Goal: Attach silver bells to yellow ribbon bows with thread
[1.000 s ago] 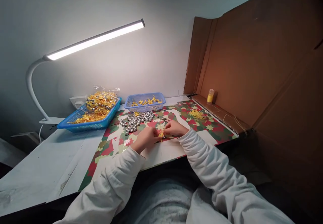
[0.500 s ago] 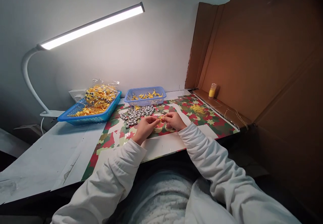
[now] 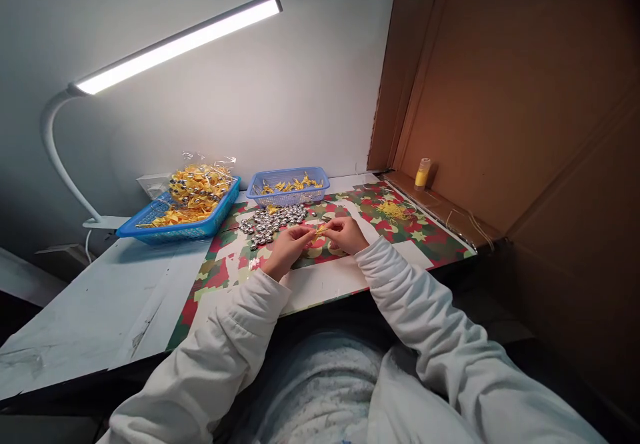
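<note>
Both hands meet over the camouflage-patterned sheet, pinching a small yellow piece [image 3: 320, 231] that looks like ribbon or string; its exact kind is too small to tell. My left hand [image 3: 289, 249] grips it from the left with thumb and forefinger. From the right, my right hand [image 3: 347, 235] pinches the same piece. Just behind my left hand lies a spread of shiny silver bells or beads [image 3: 273, 223]. A tangle of thin yellow strings [image 3: 394, 211] rests on the sheet to the right.
A light-blue basket [image 3: 289, 198] with yellow pieces stands at the back. Left of it, a blue tray [image 3: 150, 232] holds piled yellow ribbons and a plastic bag. A lit lamp [image 3: 180, 43] arches overhead. A yellow-filled bottle [image 3: 422, 174] stands by the cardboard wall [image 3: 500, 97].
The view has tilted slightly. My fingers have parted a little, and more of the yellow piece shows between them.
</note>
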The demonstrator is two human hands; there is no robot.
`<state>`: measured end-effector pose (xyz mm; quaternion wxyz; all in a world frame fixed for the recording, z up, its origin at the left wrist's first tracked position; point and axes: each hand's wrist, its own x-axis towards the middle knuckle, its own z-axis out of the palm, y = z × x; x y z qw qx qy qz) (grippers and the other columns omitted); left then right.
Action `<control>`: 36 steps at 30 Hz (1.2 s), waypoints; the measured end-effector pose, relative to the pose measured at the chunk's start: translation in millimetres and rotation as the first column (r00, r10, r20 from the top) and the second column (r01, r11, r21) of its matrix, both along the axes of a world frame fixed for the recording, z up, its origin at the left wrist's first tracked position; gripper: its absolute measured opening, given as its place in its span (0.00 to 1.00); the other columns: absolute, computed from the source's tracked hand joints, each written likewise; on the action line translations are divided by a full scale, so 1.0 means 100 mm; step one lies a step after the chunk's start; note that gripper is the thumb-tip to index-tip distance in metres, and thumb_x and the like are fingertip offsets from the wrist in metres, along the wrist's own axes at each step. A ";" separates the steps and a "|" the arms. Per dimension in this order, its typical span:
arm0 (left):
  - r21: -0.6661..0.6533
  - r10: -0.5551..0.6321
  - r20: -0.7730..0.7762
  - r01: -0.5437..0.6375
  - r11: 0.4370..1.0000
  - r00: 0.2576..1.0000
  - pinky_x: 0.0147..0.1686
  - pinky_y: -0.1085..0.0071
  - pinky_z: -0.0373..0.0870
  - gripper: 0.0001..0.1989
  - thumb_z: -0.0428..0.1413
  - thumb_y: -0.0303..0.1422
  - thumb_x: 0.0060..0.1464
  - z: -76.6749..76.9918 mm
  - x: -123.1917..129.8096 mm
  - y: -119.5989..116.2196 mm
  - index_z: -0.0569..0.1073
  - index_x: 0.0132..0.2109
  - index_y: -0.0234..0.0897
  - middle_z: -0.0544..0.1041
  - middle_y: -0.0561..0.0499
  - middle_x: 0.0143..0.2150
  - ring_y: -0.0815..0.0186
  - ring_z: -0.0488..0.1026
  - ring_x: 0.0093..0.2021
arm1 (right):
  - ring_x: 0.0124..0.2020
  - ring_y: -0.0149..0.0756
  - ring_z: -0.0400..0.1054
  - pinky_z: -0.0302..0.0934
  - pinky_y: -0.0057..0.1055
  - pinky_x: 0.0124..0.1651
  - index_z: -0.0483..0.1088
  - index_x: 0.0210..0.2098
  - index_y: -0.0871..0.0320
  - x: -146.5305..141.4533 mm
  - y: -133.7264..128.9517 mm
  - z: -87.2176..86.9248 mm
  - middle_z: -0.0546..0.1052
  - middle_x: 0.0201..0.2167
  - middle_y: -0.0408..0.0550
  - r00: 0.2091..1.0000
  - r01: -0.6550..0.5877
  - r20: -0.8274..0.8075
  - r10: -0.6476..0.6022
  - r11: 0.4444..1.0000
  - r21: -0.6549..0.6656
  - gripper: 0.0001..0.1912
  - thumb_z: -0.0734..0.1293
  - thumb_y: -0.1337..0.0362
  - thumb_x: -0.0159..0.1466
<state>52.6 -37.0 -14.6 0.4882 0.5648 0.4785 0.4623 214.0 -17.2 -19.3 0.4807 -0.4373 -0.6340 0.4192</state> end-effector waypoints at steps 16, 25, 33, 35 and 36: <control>0.043 0.007 0.004 -0.008 0.999 1.000 0.25 0.74 0.60 0.21 0.68 0.44 0.31 0.06 0.04 -0.05 0.78 0.31 0.31 0.76 0.49 0.25 0.69 0.67 0.24 | 0.21 0.29 0.62 0.57 0.26 0.25 0.72 0.20 0.60 -0.06 0.01 -0.04 0.71 0.17 0.42 0.996 0.066 0.050 -0.072 0.990 0.125 0.06 0.69 0.64 0.50; 0.137 0.162 -0.083 -0.150 0.979 0.983 0.22 0.74 0.58 0.17 0.65 0.44 0.35 -0.02 0.02 0.01 0.76 0.24 0.33 0.74 0.51 0.20 0.70 0.65 0.21 | 0.19 0.27 0.55 0.50 0.27 0.25 0.66 0.13 0.59 -0.07 -0.12 0.04 0.61 0.12 0.39 0.962 0.123 0.200 -0.185 0.950 0.286 0.19 0.64 0.59 0.57; 0.090 0.150 -0.167 -0.137 0.987 0.974 0.18 0.75 0.53 0.13 0.63 0.39 0.36 0.01 0.03 -0.03 0.72 0.19 0.34 0.69 0.54 0.16 0.72 0.61 0.17 | 0.22 0.31 0.58 0.49 0.28 0.28 0.76 0.26 0.58 -0.09 -0.09 0.05 0.71 0.19 0.45 0.909 0.161 0.336 -0.246 0.952 0.262 0.11 0.62 0.65 0.58; 0.074 0.135 -0.189 -0.123 0.990 0.973 0.18 0.75 0.52 0.14 0.63 0.39 0.36 0.03 0.05 -0.05 0.71 0.18 0.34 0.67 0.55 0.15 0.73 0.60 0.16 | 0.20 0.30 0.56 0.45 0.29 0.26 0.72 0.19 0.58 -0.09 -0.07 0.03 0.69 0.17 0.45 0.890 0.175 0.373 -0.263 0.951 0.254 0.13 0.63 0.64 0.58; 0.070 0.130 -0.194 -0.118 0.991 0.972 0.18 0.75 0.51 0.14 0.63 0.39 0.36 0.04 0.05 -0.06 0.71 0.17 0.34 0.67 0.55 0.14 0.73 0.59 0.16 | 0.20 0.29 0.54 0.44 0.29 0.26 0.69 0.16 0.58 -0.09 -0.07 0.02 0.67 0.15 0.44 0.890 0.171 0.377 -0.257 0.954 0.246 0.15 0.63 0.63 0.58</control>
